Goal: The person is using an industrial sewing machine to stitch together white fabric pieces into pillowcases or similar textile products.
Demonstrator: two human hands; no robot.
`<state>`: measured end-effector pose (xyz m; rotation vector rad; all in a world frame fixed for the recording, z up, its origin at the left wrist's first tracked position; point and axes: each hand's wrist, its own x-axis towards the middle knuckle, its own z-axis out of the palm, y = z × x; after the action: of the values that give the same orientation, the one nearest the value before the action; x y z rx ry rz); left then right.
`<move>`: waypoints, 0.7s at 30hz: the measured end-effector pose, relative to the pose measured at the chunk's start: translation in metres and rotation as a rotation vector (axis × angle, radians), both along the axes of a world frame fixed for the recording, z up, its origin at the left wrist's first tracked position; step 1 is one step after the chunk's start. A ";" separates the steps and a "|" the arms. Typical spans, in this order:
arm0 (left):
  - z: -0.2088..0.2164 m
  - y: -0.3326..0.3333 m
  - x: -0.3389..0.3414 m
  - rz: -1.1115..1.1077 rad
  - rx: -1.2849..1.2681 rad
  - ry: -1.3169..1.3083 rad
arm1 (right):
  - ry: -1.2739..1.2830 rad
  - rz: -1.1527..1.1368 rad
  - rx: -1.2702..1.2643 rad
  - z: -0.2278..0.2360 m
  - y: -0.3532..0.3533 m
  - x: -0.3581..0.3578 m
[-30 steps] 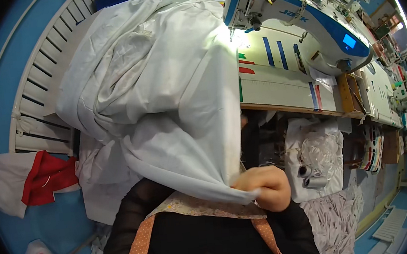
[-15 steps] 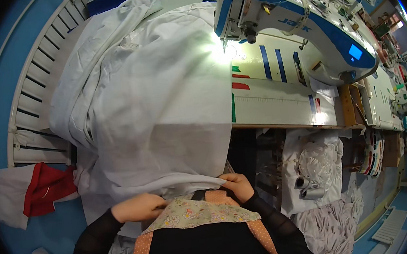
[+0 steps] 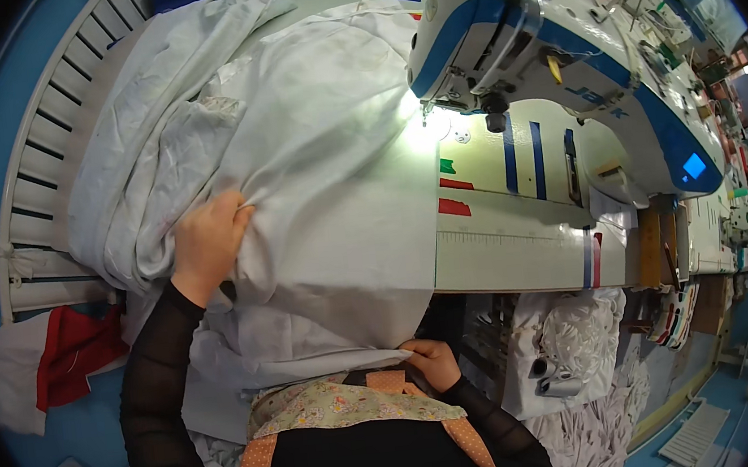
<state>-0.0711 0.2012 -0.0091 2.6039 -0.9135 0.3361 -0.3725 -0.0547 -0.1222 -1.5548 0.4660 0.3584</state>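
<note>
A large white cloth (image 3: 346,227) spreads over the sewing table and hangs over its front edge toward my lap. My left hand (image 3: 210,245) grips a pinched fold of it on the left part, and creases run from there toward the needle. Close to my apron, my right hand (image 3: 431,361) pinches the cloth's near right edge between thumb and fingers. The white and blue sewing machine (image 3: 545,46) stands at the far right, its lamp lighting the cloth's right edge by the needle (image 3: 425,119). The cloth under the needle is washed out by glare.
The pale tabletop (image 3: 521,260) bears a ruler strip and coloured tape marks. Bundled white fabric (image 3: 581,330) and grey thread spools (image 3: 558,385) lie below it at right. A white slatted rail (image 3: 32,185) borders the left, near red and white cloth (image 3: 79,347).
My left hand has moved from beside the apron, forward and up onto the cloth, and gathers a fold there. My right hand keeps its pinch at the near edge. The view has shifted slightly.
</note>
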 end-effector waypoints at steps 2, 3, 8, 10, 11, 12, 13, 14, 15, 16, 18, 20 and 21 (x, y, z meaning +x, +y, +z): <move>-0.002 -0.005 0.014 -0.004 0.009 -0.013 | -0.022 0.006 -0.027 -0.001 -0.002 0.006; -0.003 -0.009 0.022 0.014 0.033 -0.028 | -0.036 0.021 -0.114 0.000 -0.003 0.009; 0.001 -0.032 0.064 0.050 0.070 -0.124 | -0.160 0.039 -0.176 0.006 -0.010 0.029; 0.001 -0.038 0.081 0.037 0.051 -0.119 | -0.201 0.046 -0.197 0.010 -0.011 0.037; 0.000 -0.040 0.090 0.050 0.056 -0.118 | -0.227 0.051 -0.210 0.013 -0.012 0.041; -0.003 -0.042 0.099 0.049 0.055 -0.116 | -0.236 0.054 -0.226 0.016 -0.012 0.045; -0.007 -0.043 0.108 0.053 0.053 -0.132 | -0.248 0.060 -0.224 0.019 -0.012 0.048; -0.011 -0.045 0.118 0.074 0.075 -0.108 | -0.267 0.064 -0.256 0.023 -0.011 0.050; -0.016 -0.048 0.128 0.105 0.101 -0.130 | -0.284 0.073 -0.292 0.025 -0.011 0.053; -0.020 -0.050 0.138 0.098 0.088 -0.210 | -0.290 0.071 -0.286 0.028 -0.011 0.056; -0.020 -0.058 0.154 0.119 0.103 -0.141 | -0.363 0.062 -0.349 0.035 -0.010 0.059; -0.008 -0.066 0.157 0.043 0.013 -0.118 | -0.432 0.071 -0.393 0.041 -0.011 0.062; 0.003 -0.069 0.152 0.088 0.032 -0.013 | -0.469 0.079 -0.438 0.043 -0.011 0.064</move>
<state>0.0813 0.1317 -0.0056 2.6799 -0.8161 0.3656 -0.3086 -0.0658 -0.0790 -2.0153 0.1156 -0.0628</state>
